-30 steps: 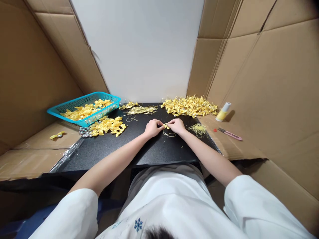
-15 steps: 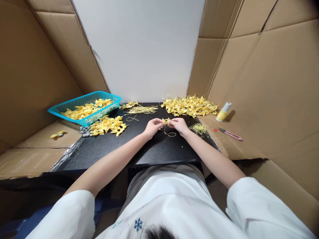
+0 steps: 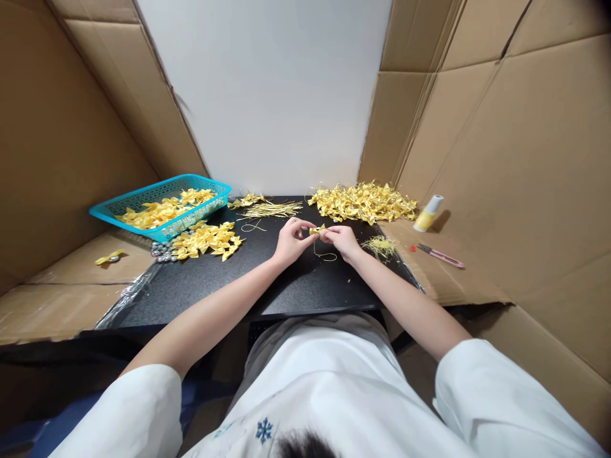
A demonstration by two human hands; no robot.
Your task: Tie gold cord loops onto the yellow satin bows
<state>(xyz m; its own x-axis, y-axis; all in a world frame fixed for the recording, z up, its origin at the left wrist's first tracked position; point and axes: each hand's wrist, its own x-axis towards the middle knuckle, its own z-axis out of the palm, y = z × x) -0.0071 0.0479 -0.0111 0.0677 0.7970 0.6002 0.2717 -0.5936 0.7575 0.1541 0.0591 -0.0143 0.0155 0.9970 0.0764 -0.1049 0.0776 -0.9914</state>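
Above the middle of the black table [image 3: 305,289], my left hand [image 3: 292,242] pinches the left side of a small yellow bow [image 3: 316,230]. My right hand [image 3: 342,240] is closed on the bow's right side, its fingertips close to those of my left hand. The fingers partly cover the bow. A thin yellow cord [image 3: 325,257] hangs from it in a loop below the hands. Beyond my left hand lie a bundle of straight yellow cords [image 3: 274,210] and one loose curled cord [image 3: 252,226].
A turquoise basket [image 3: 160,189] of yellow bows stands at the left, with a bow pile [image 3: 207,240] and silvery beads [image 3: 163,252] before it. Back right are a large bow heap [image 3: 363,202], cord scraps [image 3: 379,247], a thread spool [image 3: 428,214] and a pink-handled cutter [image 3: 442,255].
My left hand has shifted its grip on the bow, with its fingers raised and arched over it. My right hand has barely moved.
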